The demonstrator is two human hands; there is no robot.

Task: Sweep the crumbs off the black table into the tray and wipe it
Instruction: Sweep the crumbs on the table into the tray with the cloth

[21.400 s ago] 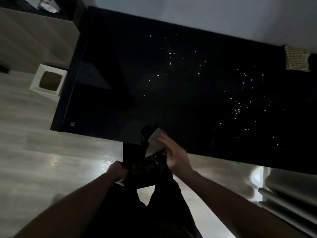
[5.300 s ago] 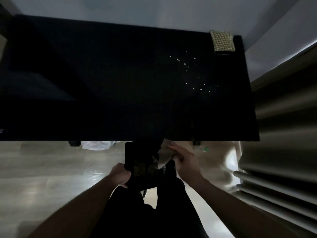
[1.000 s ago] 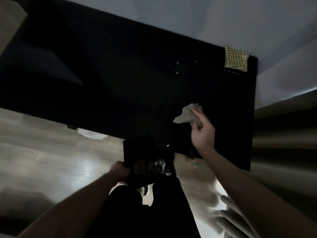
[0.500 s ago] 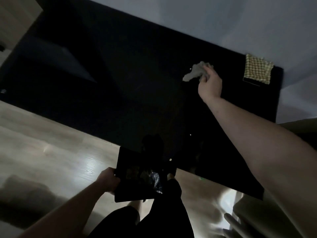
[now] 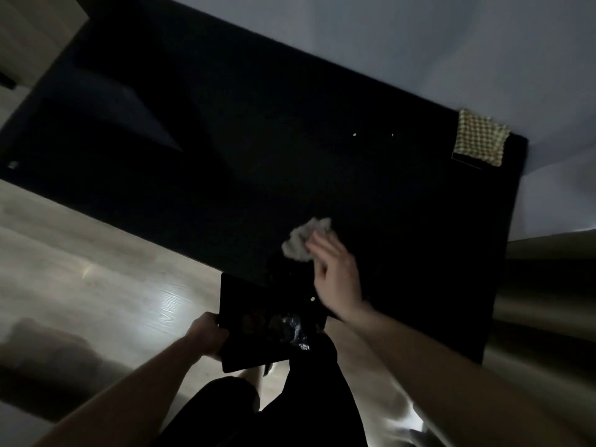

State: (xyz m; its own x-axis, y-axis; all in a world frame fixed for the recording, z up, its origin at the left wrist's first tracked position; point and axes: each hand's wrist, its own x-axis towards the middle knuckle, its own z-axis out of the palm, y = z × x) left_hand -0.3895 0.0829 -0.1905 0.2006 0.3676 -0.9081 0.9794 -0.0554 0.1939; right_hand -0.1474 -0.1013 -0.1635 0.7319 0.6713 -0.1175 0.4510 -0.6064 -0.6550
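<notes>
Crumbs (image 5: pixel 354 134) lie on the black surface (image 5: pixel 225 156) well beyond the fingers (image 5: pixel 317 245) of the right hand (image 5: pixel 337 275), with one more speck (image 5: pixel 312 298) close to the near edge, beside that hand. The right fingers are closed on a crumpled cloth (image 5: pixel 304 238), which is pressed to the surface. The cloth appears soft and light; it should be held bunched at its middle so that a broad face drags the crumbs. The left hand (image 5: pixel 206 332) has its fingers clamped on the left rim of the tray (image 5: pixel 245 353), which is held at the near edge, just below the right hand. The tray looks stiff and flat; an edge hold needs a level wrist, or the collected debris may slide off. A checkered pad (image 5: pixel 480 140) lies at the far right corner.
</notes>
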